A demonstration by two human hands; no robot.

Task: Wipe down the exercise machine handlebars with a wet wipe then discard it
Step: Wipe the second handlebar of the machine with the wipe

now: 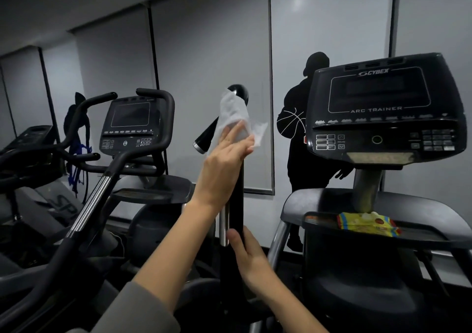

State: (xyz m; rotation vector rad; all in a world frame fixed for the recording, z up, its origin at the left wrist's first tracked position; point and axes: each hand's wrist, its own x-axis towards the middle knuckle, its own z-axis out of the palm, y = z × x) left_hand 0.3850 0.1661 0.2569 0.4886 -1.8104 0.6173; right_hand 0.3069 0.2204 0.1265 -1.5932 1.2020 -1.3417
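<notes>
A black handlebar [236, 192] of the Cybex Arc Trainer rises upright in the middle, curving over at its top end, with a short side grip [205, 137] branching to the left. A white wet wipe [233, 115] is draped around its upper part. My left hand [224, 161] presses the wipe against the bar, fingers stretched along it. Lower down, my right hand [249, 252] grips the bar's shaft, thumb in front.
The machine's console [383, 107] stands right of the bar. A yellow wet wipe pack [367, 224] lies on the tray [434, 235] below it. A second trainer with console [131, 123] and handlebars [86, 205] stands close on the left. Grey wall panels lie behind.
</notes>
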